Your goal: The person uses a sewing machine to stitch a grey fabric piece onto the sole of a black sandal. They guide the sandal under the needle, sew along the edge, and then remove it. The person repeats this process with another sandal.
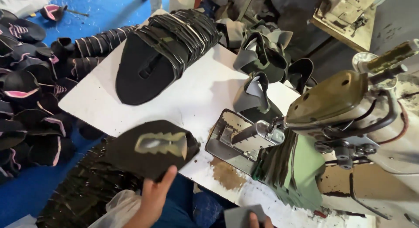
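Left grip (153, 194) raised — black upper (150, 149)

light: bright, even, from overhead | glare: white table (192, 97) nearly washed out at centre | shadows: soft, short, under the black stack (166, 49) and beside the sewing machine (349, 119) | focus: centre fairly sharp, bottom edge and the hands soft | distortion: wide-angle bending at the edges | dark pieces lose surface detail

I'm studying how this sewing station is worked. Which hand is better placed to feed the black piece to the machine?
Probably the left hand: it grips the black shoe-upper piece beside the sewing machine. The right hand barely shows, touching a grey piece.
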